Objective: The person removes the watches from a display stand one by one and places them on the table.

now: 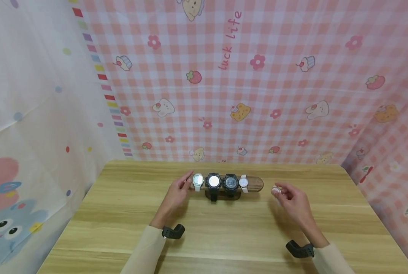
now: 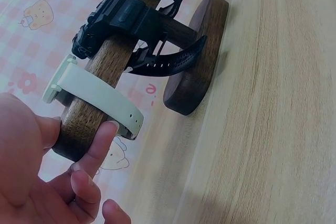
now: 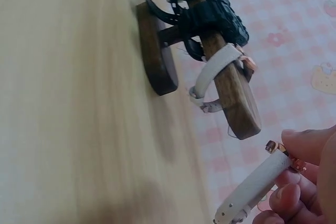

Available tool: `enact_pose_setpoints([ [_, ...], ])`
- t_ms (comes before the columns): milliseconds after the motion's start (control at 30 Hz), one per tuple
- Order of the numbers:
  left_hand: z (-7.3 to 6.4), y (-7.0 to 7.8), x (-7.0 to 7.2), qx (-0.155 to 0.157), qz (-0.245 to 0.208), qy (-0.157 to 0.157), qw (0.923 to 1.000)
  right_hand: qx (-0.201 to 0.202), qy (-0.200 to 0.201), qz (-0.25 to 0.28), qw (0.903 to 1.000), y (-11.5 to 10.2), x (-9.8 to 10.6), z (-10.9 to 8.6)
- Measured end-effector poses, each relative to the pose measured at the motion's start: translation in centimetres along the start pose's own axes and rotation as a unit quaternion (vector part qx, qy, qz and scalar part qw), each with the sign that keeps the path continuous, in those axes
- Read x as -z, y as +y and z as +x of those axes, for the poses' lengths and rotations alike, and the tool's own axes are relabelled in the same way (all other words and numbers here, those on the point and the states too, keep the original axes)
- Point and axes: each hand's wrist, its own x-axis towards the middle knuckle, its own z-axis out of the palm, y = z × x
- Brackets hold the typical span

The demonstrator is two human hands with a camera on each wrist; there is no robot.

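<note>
A dark wooden watch stand (image 1: 256,184) bears several watches along its bar. My left hand (image 1: 175,194) pinches the bar's left end between thumb and index finger, right beside a pale green watch (image 2: 97,90). Two chunky black watches (image 1: 213,182) sit mid-bar, one with its strap tail hanging down. A white-strapped watch (image 1: 243,183) with a rose-gold case is fastened nearest the bar's bare right end. Just beyond that end, my right hand (image 1: 296,201) holds another white-strapped watch (image 3: 254,187) by its rose-gold case, thumb against fingers, strap dangling.
The stand's oval foot (image 2: 202,61) rests on a light wood table (image 1: 224,236). Behind the table hangs a pink checked cloth (image 1: 224,95), with a white patterned cloth (image 1: 46,95) at the left. Each wrist wears a black strap mount (image 1: 299,250).
</note>
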Motion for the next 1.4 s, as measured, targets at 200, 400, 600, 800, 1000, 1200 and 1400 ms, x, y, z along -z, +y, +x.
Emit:
enact_pose_setpoints([
  [200,0.0,0.1,0.1,0.0,-0.002,-0.003,1.0,0.019,-0.013,-0.018,0.9996,0.1,0.2,-1.0],
  [400,0.2,0.0,0.1,-0.003,0.006,-0.002,1.0,0.023,-0.035,-0.025,0.9988,0.1,0.2,-1.9],
  [600,0.2,0.0,0.1,-0.011,0.01,0.001,0.9999,0.03,-0.058,-0.037,0.9972,-0.1,-0.2,-2.8],
  [800,0.3,0.0,0.1,-0.019,0.008,0.001,0.9998,0.041,-0.074,-0.039,0.9957,-0.5,-0.7,-3.6],
  [1000,0.2,-0.1,0.0,-0.017,0.001,-0.002,0.9998,0.047,-0.094,-0.049,0.9933,-0.6,-1.2,-4.2],
  [1200,0.1,0.0,0.1,-0.012,-0.012,-0.004,0.9998,0.036,-0.102,-0.058,0.9924,-0.4,-1.7,-4.5],
  [1400,0.0,-0.2,0.0,-0.013,-0.014,-0.006,0.9998,0.029,-0.11,-0.06,0.9918,-0.3,-2.2,-4.7],
])
